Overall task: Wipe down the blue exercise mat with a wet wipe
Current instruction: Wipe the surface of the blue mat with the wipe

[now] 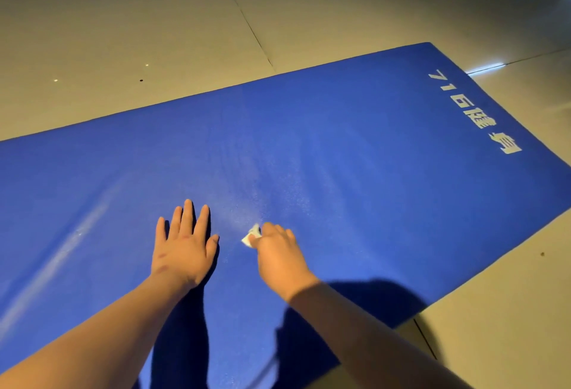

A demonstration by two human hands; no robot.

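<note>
Blue exercise mat (355, 147) lies flat on the pale tiled floor (123, 33), the right hand (278, 252) curling its fingers around a small white wet wipe (251, 235) against it, the left hand (182, 249) pressing beside, fingers straight.

The blue mat (340, 141) looks like fine-grained foam with a faint sheen and pale printed lettering (474, 110); the wipe (251, 234) thin, white, crumpled; the floor (123, 33) smooth, glossy tile.
</note>
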